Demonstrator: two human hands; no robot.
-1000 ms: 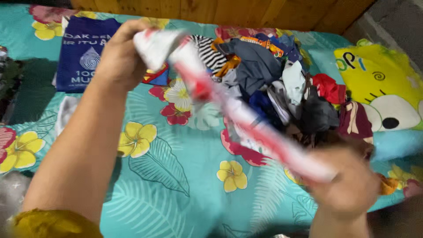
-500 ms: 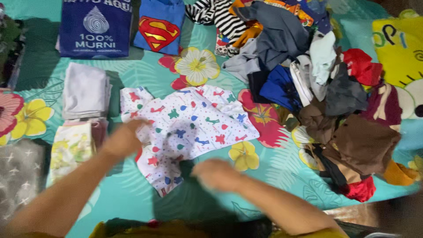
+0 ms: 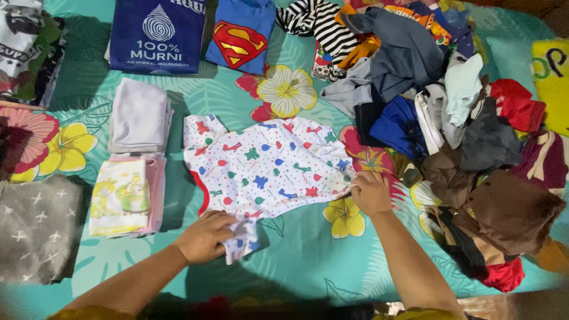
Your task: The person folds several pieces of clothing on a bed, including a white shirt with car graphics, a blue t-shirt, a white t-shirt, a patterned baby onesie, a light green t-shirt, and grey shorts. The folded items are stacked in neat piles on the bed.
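Ur left hand point(image 3: 204, 237) pinches the printed shirt point(image 3: 267, 166) at its sleeve, right hand point(image 3: 368, 192) grips the hem (keeps it flat). Shirt's spread on bed point(image 3: 296, 266), btwn folded stacks point(image 3: 137, 118) & clothes pile point(image 3: 438, 112).

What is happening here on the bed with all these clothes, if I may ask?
A person has a small white shirt with coloured prints spread flat on the floral bedsheet. The left hand grips its near sleeve; the right hand pinches its right edge. Folded stacks lie to the left, and a jumbled pile of clothes sits to the right.
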